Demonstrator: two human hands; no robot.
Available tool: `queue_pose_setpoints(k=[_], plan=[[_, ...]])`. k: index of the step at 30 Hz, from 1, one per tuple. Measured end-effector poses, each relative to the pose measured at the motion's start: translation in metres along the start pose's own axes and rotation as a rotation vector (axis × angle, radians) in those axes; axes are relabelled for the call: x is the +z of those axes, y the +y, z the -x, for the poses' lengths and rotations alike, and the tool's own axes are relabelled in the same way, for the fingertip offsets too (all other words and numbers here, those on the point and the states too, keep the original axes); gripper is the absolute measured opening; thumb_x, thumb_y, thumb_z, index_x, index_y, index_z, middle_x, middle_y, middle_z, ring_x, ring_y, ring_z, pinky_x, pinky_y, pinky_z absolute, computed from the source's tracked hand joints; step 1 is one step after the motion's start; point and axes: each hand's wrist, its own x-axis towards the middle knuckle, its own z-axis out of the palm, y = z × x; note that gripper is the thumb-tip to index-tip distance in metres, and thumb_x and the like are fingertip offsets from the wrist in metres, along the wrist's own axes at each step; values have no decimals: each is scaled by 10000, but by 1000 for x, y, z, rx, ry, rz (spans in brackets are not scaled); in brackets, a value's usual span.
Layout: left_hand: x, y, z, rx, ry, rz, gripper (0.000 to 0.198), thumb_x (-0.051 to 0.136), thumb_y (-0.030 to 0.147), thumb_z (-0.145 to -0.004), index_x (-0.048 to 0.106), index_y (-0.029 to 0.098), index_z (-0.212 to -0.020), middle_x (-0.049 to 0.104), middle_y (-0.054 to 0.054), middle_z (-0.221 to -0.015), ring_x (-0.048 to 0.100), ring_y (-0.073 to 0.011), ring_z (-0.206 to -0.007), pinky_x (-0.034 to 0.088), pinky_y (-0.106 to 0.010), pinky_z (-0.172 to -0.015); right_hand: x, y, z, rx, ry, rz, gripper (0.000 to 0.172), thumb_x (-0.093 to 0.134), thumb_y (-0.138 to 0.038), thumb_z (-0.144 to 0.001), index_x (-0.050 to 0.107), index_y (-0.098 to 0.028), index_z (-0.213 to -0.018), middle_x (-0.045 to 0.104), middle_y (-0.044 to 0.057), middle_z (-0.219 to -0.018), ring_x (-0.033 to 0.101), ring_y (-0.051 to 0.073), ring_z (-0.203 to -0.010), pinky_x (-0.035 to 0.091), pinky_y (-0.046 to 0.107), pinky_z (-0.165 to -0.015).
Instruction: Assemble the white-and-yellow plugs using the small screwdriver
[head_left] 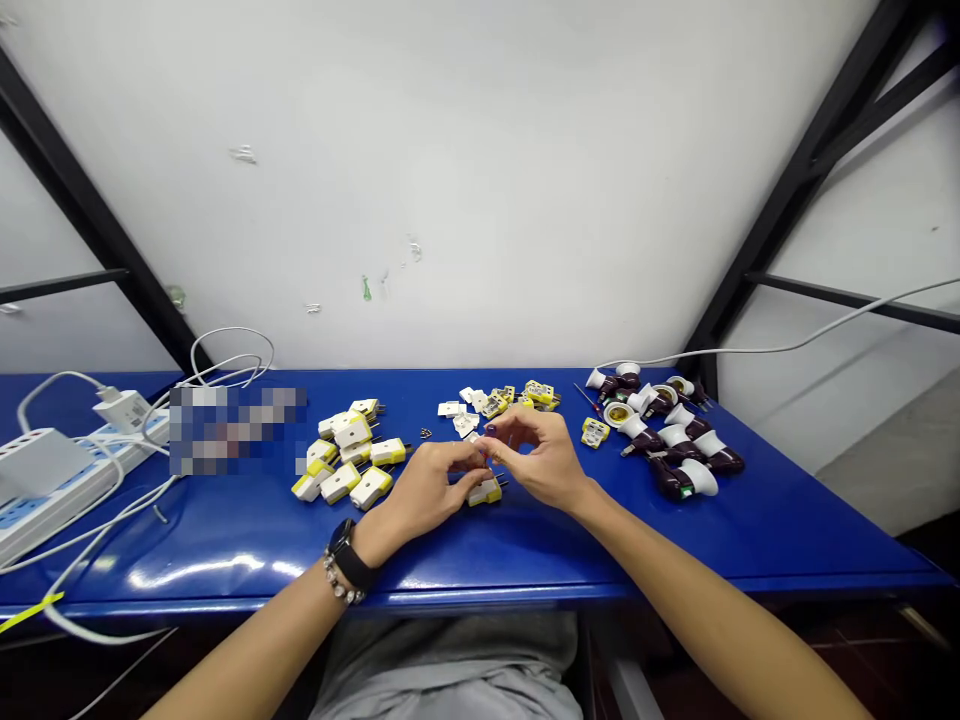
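My left hand [431, 490] and my right hand [541, 462] meet over the middle of the blue table [675, 540]. Both are closed around a white-and-yellow plug [486, 490], which rests at the table surface between them. The right fingers pinch at its top; what they pinch is too small to make out. A watch and a bead bracelet sit on my left wrist. A pile of assembled white-and-yellow plugs [349, 462] lies just left of my left hand. Loose plug parts [499, 402] lie behind my hands.
Dark-and-white lamp sockets [667, 430] are heaped at the right with a white cable running off right. A white power strip [52, 480], a charger and cables occupy the left end. A small screw [425, 433] lies near the pile. Black frame struts flank the wall.
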Motion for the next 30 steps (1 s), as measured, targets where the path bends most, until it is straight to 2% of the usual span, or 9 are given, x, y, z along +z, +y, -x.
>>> queue_pose_setpoints(k=[2, 4, 8, 11, 14, 19, 23, 25, 30], plan=[[-1, 0, -1, -7, -21, -13, 143, 624, 203, -911, 751, 184, -848, 778, -23, -817, 698, -160, -719, 496, -243, -700, -1, -1, 0, 6, -44, -15, 232, 723, -314, -840, 712, -187, -1033, 742, 45, -849, 648, 129, -596, 516, 234, -519], [-3, 0, -1, -12, -30, -51, 146, 626, 174, -896, 758, 190, -837, 783, -23, -817, 704, -165, -721, 490, -245, -697, -2, -2, -1, 21, -85, 5, 261, 664, -310, -885, 711, -188, -1111, 757, 52, -881, 643, 126, -594, 518, 242, -537], [-5, 1, 0, -14, -45, -98, 157, 617, 171, -893, 764, 196, -845, 789, -31, -839, 715, -173, -736, 488, -247, -689, -1, 0, -2, -20, -2, 127, 145, 700, -307, -860, 752, -172, -871, 704, 13, -656, 571, 112, -493, 468, 238, -496], [-2, 0, 2, 5, -24, -116, 140, 627, 196, -893, 766, 200, -878, 790, -34, -855, 721, -177, -750, 489, -250, -692, 1, 4, -1, -57, 83, 149, 150, 772, -325, -802, 747, -177, -809, 696, 6, -631, 551, 109, -479, 452, 236, -478], [0, -1, 2, 37, 18, -89, 119, 653, 233, -894, 767, 202, -899, 793, -34, -888, 729, -179, -785, 494, -251, -724, 1, 5, 0, -55, 82, 108, 157, 781, -327, -795, 750, -178, -833, 722, 16, -670, 580, 115, -499, 482, 236, -498], [0, -2, 0, 31, 8, -134, 182, 623, 193, -907, 740, 179, -768, 763, -32, -755, 679, -155, -666, 441, -239, -633, -1, -1, -1, -15, -40, 67, 259, 669, -307, -881, 735, -195, -1105, 780, 53, -888, 621, 121, -558, 499, 243, -523], [-3, 0, 1, 26, -29, -139, 195, 586, 159, -916, 735, 184, -793, 760, -29, -768, 669, -146, -667, 434, -235, -634, -1, -3, -2, -13, 51, 125, 124, 716, -305, -837, 745, -185, -846, 733, 24, -709, 562, 112, -516, 446, 236, -486], [-4, 1, 2, 36, -49, -133, 199, 569, 157, -926, 743, 193, -835, 770, -33, -809, 681, -151, -696, 443, -236, -648, -1, -3, -1, -24, 93, 152, 145, 762, -319, -797, 716, -186, -764, 695, 10, -646, 537, 110, -507, 439, 239, -483], [-5, -1, 2, 39, -58, -130, 190, 578, 156, -921, 741, 192, -830, 778, -38, -823, 703, -168, -724, 457, -241, -662, -3, -3, -2, -64, -20, 129, 209, 694, -319, -860, 741, -196, -1021, 767, 48, -883, 628, 136, -641, 496, 257, -570]])
